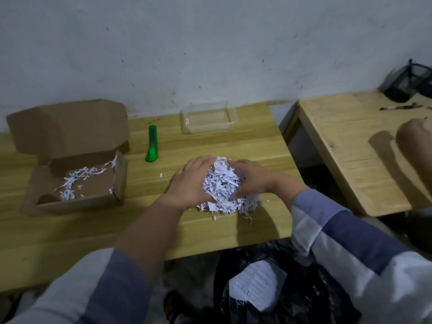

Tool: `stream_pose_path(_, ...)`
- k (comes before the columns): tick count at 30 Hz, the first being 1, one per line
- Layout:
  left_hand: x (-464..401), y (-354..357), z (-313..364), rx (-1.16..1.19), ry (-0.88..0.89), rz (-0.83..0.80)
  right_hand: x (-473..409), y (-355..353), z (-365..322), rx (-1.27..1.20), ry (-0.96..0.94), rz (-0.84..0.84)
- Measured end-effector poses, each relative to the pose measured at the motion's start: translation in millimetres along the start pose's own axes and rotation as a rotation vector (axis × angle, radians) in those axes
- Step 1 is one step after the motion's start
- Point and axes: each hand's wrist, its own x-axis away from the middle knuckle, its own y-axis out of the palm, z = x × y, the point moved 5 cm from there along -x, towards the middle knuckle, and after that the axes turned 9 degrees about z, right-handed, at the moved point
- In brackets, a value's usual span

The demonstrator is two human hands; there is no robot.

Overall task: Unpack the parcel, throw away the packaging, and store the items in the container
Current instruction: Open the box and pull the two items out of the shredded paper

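Observation:
A heap of white shredded paper [222,185] lies on the wooden table [210,232] near its right front. My left hand [189,183] presses against the heap's left side and my right hand [252,176] against its right side, both cupped around it. The open cardboard box [74,181] sits at the left with its lid up and a few paper shreds inside. A clear plastic container [208,118] stands at the back by the wall. I cannot see any item within the shreds.
A green utility knife [152,143] lies between box and container. A black bin bag [275,286] holding white paper sits on the floor below the table's front edge. A second wooden table [350,148] stands right, with a pen, a dark object and another person's hand [416,141].

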Motion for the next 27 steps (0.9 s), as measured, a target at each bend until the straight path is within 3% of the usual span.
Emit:
stream_pose_path(5,24.9,3.5,9.6,0.015,0.038,0.169,14.5,-19.2,-13.2,-0.381,0.01,0.164)
stream_pose_path(8,35.2,13.2,12.9,-0.088,0.08,0.164,22.3,-1.7,-12.9,-0.204,-0.045,0.336)
stream_pose_path(14,51.3,14.1,-3.6,-0.201,0.106,0.213,35.2,5.4,22.5,-0.198,0.103,0.499)
stream_pose_path(21,60.6,2.6,-6.3,-0.056,0.025,0.288,48.3,1.4,34.2,-0.078,0.18,0.467)
stream_pose_path(27,39.9,-1.5,21.0,0.034,0.068,0.258,45.6,-17.4,-0.2,-0.101,0.115,0.655)
